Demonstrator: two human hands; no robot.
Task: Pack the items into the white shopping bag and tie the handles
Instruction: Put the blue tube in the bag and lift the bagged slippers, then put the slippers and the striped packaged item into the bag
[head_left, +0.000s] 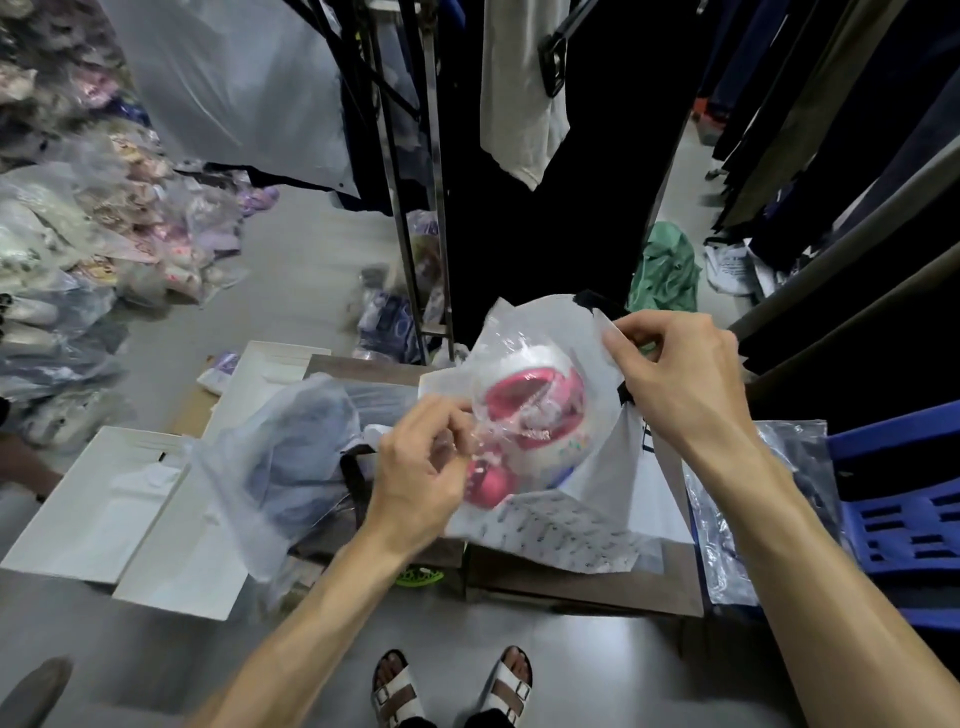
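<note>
A white shopping bag (597, 467) stands open on a brown cardboard box (587, 582) in front of me. My right hand (680, 379) pinches the bag's upper rim at its far right side. My left hand (421, 467) grips a clear plastic packet holding pink and white slippers (524, 405), which sits in the mouth of the bag. The bag's lower part shows a printed pattern. A black strip, perhaps a handle, shows beside my right hand.
A clear bag of bluish clothes (291, 457) lies left of the box, beside flat white boxes (104, 499). A blue plastic crate (904, 499) stands at the right. Racks of dark garments (545, 156) hang ahead. Piles of bagged goods (78, 234) fill the left floor.
</note>
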